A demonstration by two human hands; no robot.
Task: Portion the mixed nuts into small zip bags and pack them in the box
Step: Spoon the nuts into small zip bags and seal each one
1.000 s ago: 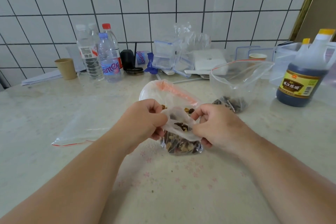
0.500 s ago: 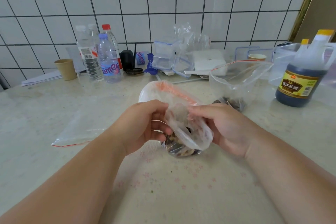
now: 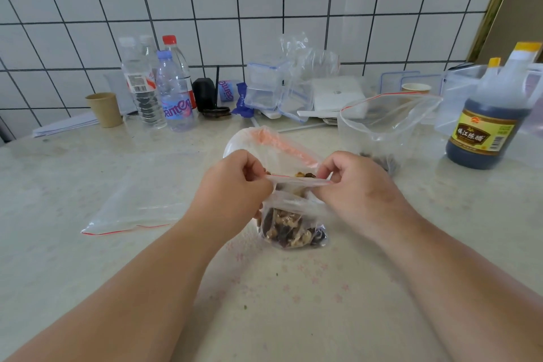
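- Left hand (image 3: 235, 185) pinches the left end of the small bag's top edge, with its fingers curled tight on the plastic.
- Right hand (image 3: 357, 188) pinches the right end of the same edge, fingers curled on it too.
- The small zip bag (image 3: 293, 214) stands on the surface (image 3: 293, 317) between the two hands. Its top strip with a thin red line is pulled flat between them.
- The mixed nuts (image 3: 289, 229) fill the bottom of that bag, brown and dark pieces together.
- Just behind the hands is a white bowl (image 3: 232, 144) with a plastic bag with a pink strip draped over it.
- A big clear bag (image 3: 388, 123) stands open to the right, with a few dark nuts at its bottom.
- A flat empty bag (image 3: 141, 203) with a red line lies on the surface to the left, apart from the hands.
- A dark vinegar bottle (image 3: 490, 123) with a yellow cap stands far right.
- Water bottles (image 3: 173, 91) and a brown paper cup (image 3: 105, 109) stand at the back left by the tiled wall.
- Clear plastic boxes (image 3: 264, 88) with blue clips sit at the back in the middle.
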